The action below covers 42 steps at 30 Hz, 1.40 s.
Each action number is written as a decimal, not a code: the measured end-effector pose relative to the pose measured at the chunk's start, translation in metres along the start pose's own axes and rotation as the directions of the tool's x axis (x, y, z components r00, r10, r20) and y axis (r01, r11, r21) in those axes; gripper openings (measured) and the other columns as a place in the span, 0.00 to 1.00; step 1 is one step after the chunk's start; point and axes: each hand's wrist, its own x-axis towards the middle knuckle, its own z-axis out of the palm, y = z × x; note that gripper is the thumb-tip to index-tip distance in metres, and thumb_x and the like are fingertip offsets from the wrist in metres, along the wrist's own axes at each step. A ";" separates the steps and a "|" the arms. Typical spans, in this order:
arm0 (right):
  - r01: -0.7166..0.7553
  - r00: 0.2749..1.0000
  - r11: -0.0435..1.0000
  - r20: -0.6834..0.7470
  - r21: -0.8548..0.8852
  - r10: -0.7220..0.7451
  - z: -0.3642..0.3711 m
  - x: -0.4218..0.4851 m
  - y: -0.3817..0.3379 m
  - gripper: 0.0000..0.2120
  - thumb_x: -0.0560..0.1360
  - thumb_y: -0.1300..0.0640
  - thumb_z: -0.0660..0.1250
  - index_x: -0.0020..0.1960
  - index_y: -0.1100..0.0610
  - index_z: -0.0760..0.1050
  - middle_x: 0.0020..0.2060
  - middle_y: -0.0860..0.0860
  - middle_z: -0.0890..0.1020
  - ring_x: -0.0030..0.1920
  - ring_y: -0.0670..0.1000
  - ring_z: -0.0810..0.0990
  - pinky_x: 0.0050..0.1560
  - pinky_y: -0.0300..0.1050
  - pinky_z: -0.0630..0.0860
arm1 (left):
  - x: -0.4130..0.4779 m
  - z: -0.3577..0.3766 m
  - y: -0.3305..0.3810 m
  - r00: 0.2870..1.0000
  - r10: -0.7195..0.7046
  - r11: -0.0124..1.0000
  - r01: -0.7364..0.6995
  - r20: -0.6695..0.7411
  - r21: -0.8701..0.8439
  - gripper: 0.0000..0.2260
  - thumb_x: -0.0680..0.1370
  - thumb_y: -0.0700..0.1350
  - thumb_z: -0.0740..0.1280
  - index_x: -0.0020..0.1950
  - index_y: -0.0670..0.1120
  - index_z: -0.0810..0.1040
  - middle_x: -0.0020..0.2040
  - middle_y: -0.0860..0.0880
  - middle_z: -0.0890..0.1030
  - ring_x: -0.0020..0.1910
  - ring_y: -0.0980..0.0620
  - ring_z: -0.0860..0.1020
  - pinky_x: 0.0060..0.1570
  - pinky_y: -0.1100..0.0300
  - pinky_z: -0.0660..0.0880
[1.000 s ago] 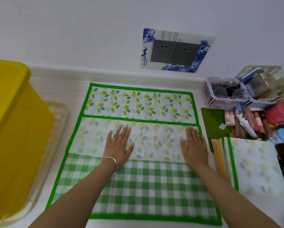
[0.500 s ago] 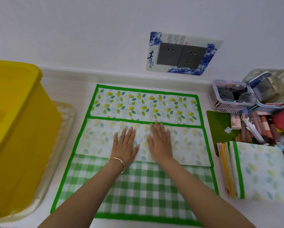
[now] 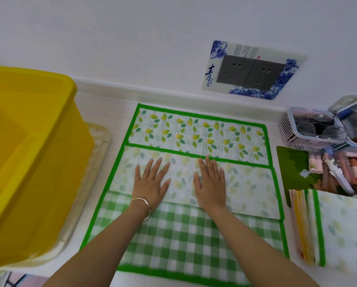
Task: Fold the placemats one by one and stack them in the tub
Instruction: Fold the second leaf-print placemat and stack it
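A leaf-print placemat (image 3: 196,133) with a green border lies on the white counter, its near part folded up so the pale back shows as a flap (image 3: 248,189). It sits on a green checked placemat (image 3: 183,237). My left hand (image 3: 150,181) and my right hand (image 3: 210,183) both press flat on the flap with straight fingers, side by side near its middle. The yellow tub (image 3: 34,162) stands at the left. A pile of further placemats (image 3: 339,230) lies at the right.
The tub rests on a beige tray (image 3: 90,172). At the far right stand a white basket (image 3: 310,131) of small items and a box of tubes (image 3: 343,172) on a green mat. A wall socket plate (image 3: 252,71) is behind.
My right hand slid left along the flap from its right end to the middle, then a little back to the right. My left hand stayed pressing in place.
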 end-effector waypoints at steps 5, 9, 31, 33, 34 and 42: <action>-0.003 1.000 1.000 0.004 -0.006 0.003 0.000 0.000 0.000 0.32 0.75 0.40 0.34 0.77 0.48 0.47 0.77 0.47 0.46 0.76 0.48 0.44 0.75 0.48 0.38 | -0.007 -0.009 -0.034 0.994 -0.104 0.994 0.104 -0.014 -0.034 0.28 0.75 0.64 0.33 0.75 0.61 0.43 0.75 0.57 0.41 0.74 0.55 0.39 0.70 0.48 0.32; -0.007 1.000 1.000 0.016 0.002 0.007 -0.002 0.000 0.001 0.33 0.74 0.40 0.33 0.77 0.48 0.48 0.77 0.47 0.46 0.76 0.47 0.43 0.75 0.48 0.38 | -0.011 -0.011 -0.043 0.993 -0.117 0.992 0.117 0.000 -0.047 0.31 0.71 0.67 0.26 0.73 0.61 0.39 0.75 0.58 0.39 0.75 0.53 0.38 0.69 0.52 0.30; 0.532 0.841 0.841 0.178 -0.100 -0.511 -0.043 -0.057 0.096 0.25 0.82 0.44 0.43 0.74 0.53 0.60 0.72 0.51 0.65 0.72 0.48 0.61 0.72 0.41 0.58 | -0.025 -0.014 -0.002 0.886 0.434 0.898 -0.441 0.166 0.006 0.36 0.71 0.72 0.37 0.76 0.58 0.44 0.76 0.56 0.41 0.74 0.54 0.39 0.70 0.53 0.31; 0.552 0.831 0.826 0.155 -0.115 -0.534 -0.044 -0.055 0.100 0.23 0.82 0.48 0.46 0.73 0.55 0.62 0.71 0.52 0.67 0.71 0.49 0.65 0.69 0.45 0.65 | -0.025 -0.014 -0.002 0.886 0.434 0.898 -0.439 0.164 -0.002 0.37 0.70 0.73 0.35 0.76 0.58 0.44 0.76 0.56 0.42 0.74 0.54 0.39 0.71 0.52 0.33; 0.566 0.822 0.814 0.154 -0.127 -0.548 -0.043 -0.054 0.100 0.22 0.81 0.51 0.50 0.73 0.55 0.62 0.71 0.52 0.68 0.70 0.49 0.66 0.67 0.46 0.67 | -0.026 -0.014 -0.001 0.887 0.431 0.900 -0.435 0.164 -0.009 0.37 0.70 0.73 0.35 0.76 0.58 0.44 0.76 0.56 0.42 0.74 0.54 0.39 0.72 0.51 0.34; 0.522 0.847 0.852 0.139 -0.028 -0.514 -0.048 -0.053 0.101 0.33 0.72 0.69 0.68 0.72 0.52 0.64 0.71 0.43 0.65 0.69 0.43 0.65 0.61 0.40 0.72 | -0.024 -0.018 0.002 0.900 0.404 0.914 -0.405 0.162 -0.031 0.39 0.70 0.71 0.29 0.76 0.56 0.52 0.76 0.56 0.49 0.74 0.55 0.44 0.72 0.49 0.42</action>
